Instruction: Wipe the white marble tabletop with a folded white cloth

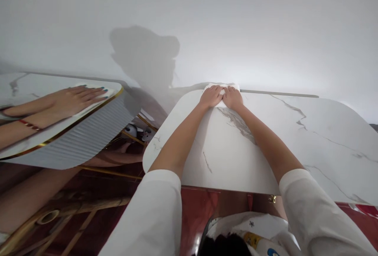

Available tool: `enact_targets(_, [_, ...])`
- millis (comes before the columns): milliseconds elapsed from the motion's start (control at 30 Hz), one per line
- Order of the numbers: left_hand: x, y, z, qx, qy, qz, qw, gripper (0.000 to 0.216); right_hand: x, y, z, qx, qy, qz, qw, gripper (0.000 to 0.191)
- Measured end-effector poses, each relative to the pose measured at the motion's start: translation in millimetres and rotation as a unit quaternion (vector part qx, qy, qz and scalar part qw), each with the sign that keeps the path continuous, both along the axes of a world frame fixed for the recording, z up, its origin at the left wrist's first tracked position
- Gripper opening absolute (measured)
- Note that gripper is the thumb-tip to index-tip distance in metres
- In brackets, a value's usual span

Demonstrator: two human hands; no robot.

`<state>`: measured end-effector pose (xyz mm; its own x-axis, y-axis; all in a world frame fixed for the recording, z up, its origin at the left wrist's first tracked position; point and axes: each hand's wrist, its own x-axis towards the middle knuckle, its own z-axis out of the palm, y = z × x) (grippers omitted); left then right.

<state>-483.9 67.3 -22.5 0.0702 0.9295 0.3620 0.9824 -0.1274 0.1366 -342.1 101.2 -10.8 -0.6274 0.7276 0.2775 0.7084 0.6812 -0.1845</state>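
Observation:
At the far edge of a white marble-patterned tabletop [319, 138], my left hand [211, 95] and my right hand [232, 97] press side by side on a folded white cloth [220, 105]. Whether it is cloth or paper I cannot tell. Both arms are stretched forward, and the fingers of each hand are bent over the cloth. The cloth lies against the wall side of the top, mostly covered by my hands.
A pale wall [265, 32] rises behind the tabletop. To the left, another person's hand [73, 100] rests on a white cloth [109, 93] on a gold-edged table [97, 140]. A bamboo chair [49, 216] stands below, on a dark red floor [195, 209].

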Motion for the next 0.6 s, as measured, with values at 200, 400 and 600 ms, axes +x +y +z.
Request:
enact_targets(200, [8.8,-9.8,-0.7,0.007,-0.002,-0.003,1.000,0.047,8.3,-12.0,-0.9,0.006,0.008,-0.010,1.000,0.050])
enact_targets(400, [15.3,-22.1,-0.7,0.000,0.004,-0.007,1.000,0.048,16.3,-28.1,0.4,0.000,0.007,-0.019,1.000,0.051])
enact_targets(600, [18.8,-38.4,0.7,-0.009,0.006,-0.028,1.000,0.048,22.7,-50.7,0.3,0.003,0.011,-0.032,0.999,0.050])
